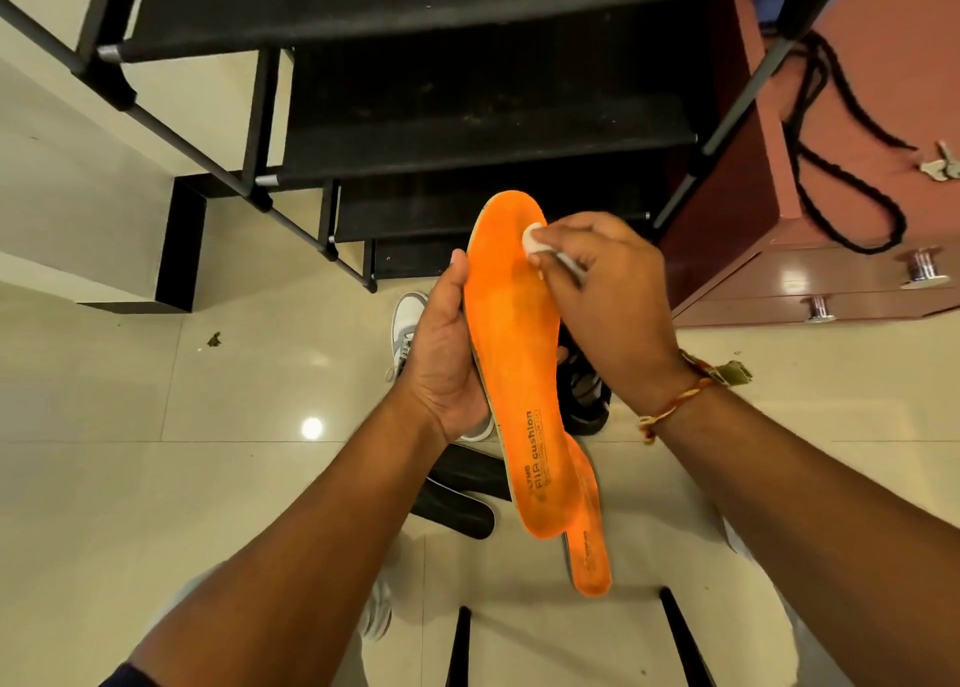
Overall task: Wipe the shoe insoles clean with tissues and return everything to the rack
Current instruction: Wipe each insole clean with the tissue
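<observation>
The left grip (447, 353), a bare hand, was curled around the edge of an orange insole (511, 322) at the middle of the frame, thumb along its left side, holding it face up with the toe pointing toward the top of the frame. The right grip (608, 312) pinched a small white tissue wad (532, 236) and pressed it on the insole near the toe. A second orange insole (589, 556) showed just below the first one's heel, partly covered by it; whether it lay on the floor could not be told. Two black insoles (462, 499) lay on the tiled floor (156, 426) under the left forearm. A white sneaker (405, 322) sat behind the left grip and a black shoe (587, 400) behind the right wrist. The black shoe rack (467, 130) filled the upper centre, with a reddish cabinet (831, 249) at upper right carrying a black cord (810, 177) and keys (940, 164).
</observation>
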Demonstrator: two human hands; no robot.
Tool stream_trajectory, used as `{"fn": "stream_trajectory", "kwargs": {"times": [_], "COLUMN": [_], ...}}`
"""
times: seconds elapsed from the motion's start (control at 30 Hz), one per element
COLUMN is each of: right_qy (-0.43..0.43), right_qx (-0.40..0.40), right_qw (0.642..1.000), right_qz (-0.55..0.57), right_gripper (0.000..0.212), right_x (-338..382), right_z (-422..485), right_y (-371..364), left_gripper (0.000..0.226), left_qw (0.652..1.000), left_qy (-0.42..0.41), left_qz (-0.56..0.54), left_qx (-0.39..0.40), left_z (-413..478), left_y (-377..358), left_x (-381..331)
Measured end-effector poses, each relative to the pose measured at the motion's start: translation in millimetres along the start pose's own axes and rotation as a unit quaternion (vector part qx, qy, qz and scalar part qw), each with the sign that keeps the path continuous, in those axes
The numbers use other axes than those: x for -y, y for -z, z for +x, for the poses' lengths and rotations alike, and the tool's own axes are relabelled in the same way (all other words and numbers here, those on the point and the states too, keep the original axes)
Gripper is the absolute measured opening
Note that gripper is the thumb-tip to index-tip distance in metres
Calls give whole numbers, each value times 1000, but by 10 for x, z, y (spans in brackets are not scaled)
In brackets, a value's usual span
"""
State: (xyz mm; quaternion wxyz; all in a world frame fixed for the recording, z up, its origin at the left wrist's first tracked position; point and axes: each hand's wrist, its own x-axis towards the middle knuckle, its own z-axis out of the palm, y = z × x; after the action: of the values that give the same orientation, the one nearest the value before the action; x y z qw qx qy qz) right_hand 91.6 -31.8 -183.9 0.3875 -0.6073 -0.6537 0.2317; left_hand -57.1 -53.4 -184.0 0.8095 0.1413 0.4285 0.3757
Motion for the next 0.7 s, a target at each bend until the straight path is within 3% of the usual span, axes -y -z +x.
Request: {"fn": "stream_trajectory", "kwargs": {"times": [0.17, 0.37, 0.53, 0.7], "right_qy": [13, 94, 7, 80], "right_qx": [-11, 99, 17, 118], "right_qw": [1000, 991, 1000, 990], "right_qz": [13, 4, -14, 12], "right_gripper": [26, 25, 24, 26], "right_x": [67, 143, 1, 266], "right_z": [-28, -112, -25, -215], "right_y": [-13, -69, 6, -115], "left_gripper": [65, 73, 71, 79], "left_qw": [1000, 1000, 999, 999], "left_qy": [12, -7, -28, -24], "left_qz": [28, -20, -24, -43], "left_qx": [5, -1, 4, -2], "left_z": [10, 10, 28, 47], "left_y": [-36, 23, 57, 65], "left_x": [41, -61, -98, -70]}}
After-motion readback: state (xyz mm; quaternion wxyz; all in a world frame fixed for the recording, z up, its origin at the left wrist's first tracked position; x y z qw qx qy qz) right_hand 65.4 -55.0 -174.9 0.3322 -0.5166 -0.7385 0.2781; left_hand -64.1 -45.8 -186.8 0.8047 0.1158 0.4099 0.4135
